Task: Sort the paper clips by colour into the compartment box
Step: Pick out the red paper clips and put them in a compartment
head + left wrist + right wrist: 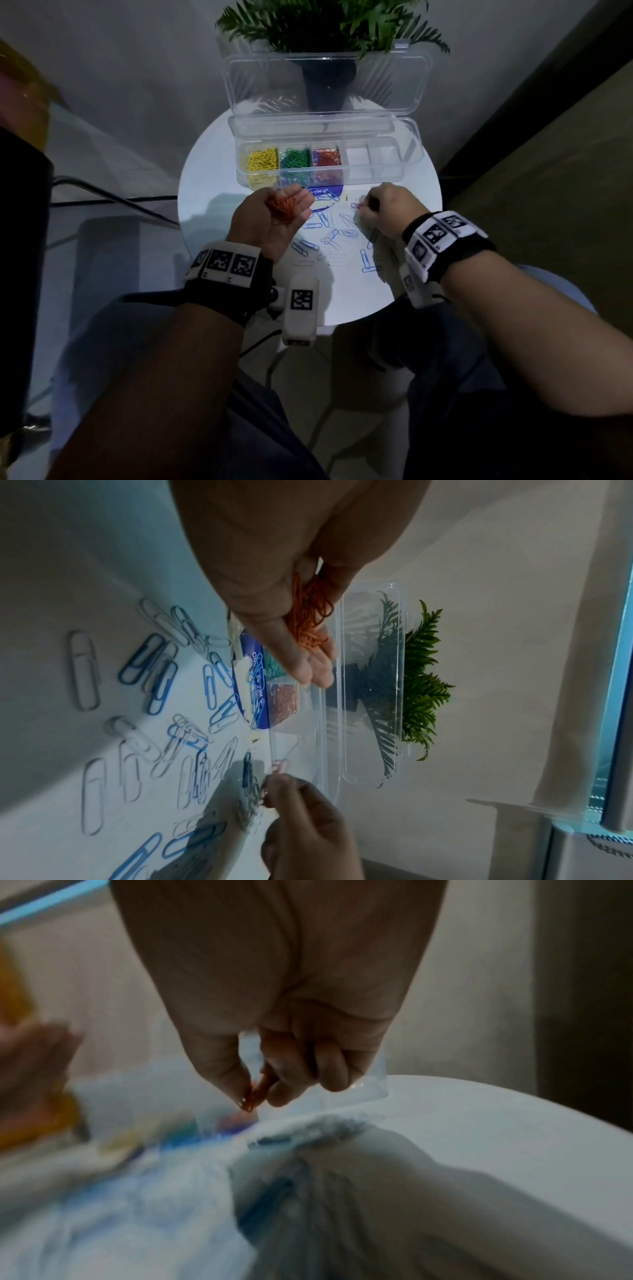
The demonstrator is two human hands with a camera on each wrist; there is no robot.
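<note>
My left hand [270, 222] lies palm up in front of the box, fingers relaxed, with a small heap of orange paper clips [282, 209] in the palm [308, 620]. To its right my right hand [387, 209] pinches one orange clip [255, 1093] between thumb and forefinger, just above the table. The clear compartment box [329, 178] stands open behind both hands. It holds yellow clips [263, 159], green clips [295, 159] and red-orange clips [327, 157]; its right compartments [373, 157] look empty. Blue and white clips [335, 236] lie scattered on the table between my hands [154, 674].
The small round white table [418, 164] drops off close to both wrists. The box lid [325, 82] stands upright at the back, with a potted fern [329, 27] behind it. A blue-and-white label card [325, 193] lies under several clips by the box front.
</note>
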